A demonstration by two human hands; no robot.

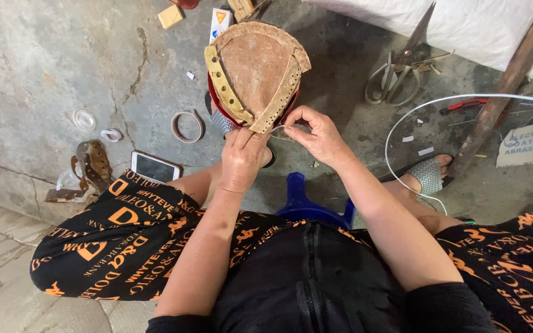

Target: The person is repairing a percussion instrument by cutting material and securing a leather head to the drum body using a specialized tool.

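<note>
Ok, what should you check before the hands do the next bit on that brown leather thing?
1. Left hand grips the leather piece at its bottom tip: ok.
2. Right hand pinches the white cord by that tip: ok.
3. Piece upright, punched strips facing up: ok.
4. Cord free of tangles, looping past the foot: ok.
5. Scissors lying on the floor near the right hand: ok.
6. Needle on the cord: cannot tell.

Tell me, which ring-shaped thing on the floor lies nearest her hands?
The brownish tape ring, just left of the left hand. The clear ring and the small white loop lie farther left, beyond it.
</note>
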